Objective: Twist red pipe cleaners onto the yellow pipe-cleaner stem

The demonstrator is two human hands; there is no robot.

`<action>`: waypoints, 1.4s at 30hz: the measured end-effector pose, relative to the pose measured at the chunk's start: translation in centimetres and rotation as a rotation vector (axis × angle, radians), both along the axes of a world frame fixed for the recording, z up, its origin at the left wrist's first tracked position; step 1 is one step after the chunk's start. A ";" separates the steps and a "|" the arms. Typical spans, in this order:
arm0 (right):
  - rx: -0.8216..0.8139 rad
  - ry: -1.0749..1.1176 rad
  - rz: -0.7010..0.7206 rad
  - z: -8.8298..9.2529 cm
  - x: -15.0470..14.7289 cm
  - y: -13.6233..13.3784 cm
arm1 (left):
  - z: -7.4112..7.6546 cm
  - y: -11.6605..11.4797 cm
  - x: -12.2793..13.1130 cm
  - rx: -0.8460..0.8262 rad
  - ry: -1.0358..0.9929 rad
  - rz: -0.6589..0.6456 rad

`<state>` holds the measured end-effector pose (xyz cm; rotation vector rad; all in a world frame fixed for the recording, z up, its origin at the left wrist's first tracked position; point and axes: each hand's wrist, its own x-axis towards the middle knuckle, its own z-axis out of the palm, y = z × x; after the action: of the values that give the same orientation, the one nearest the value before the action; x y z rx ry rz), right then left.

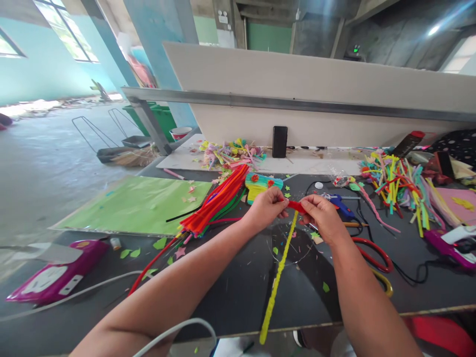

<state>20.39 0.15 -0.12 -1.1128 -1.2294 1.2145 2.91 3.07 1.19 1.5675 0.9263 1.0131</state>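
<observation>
Between my two hands a short red fuzzy piece [295, 206] is stretched, pinched at both ends. My left hand [269, 206] has its fingers closed on the left end, and my right hand [319, 212] is closed on the right end. From below the red piece a long yellow fuzzy strip [279, 272] runs down towards the table's front edge. Just behind my left hand lies a blue and yellow fuzzy piece [256, 186] with small red flowers. A bundle of red, green and black pipe cleaners [215, 203] lies to the left.
A green sheet [137, 203] covers the left of the dark table [230, 297]. Scissors with red and yellow handles [379, 258] and a blue glue gun [342, 206] lie right. Behind are a standing phone [279, 142] and piles of cut pipe cleaners [390, 178]. A white cable [178, 327] crosses my left forearm.
</observation>
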 end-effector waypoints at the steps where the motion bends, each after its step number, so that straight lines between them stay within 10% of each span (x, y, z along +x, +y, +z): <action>1: 0.004 -0.035 0.026 0.0 0.0 0.0 | 0.1 -0.1 0.0 0.002 0.019 0.002; 42: -0.081 -0.096 0.156 0.4 0.8 -0.3 | -0.1 0.9 -1.2 0.324 0.073 -0.183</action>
<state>21.15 -0.10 0.30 -1.1632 -1.3714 1.3514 1.73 3.97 1.12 1.9328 0.6748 1.0165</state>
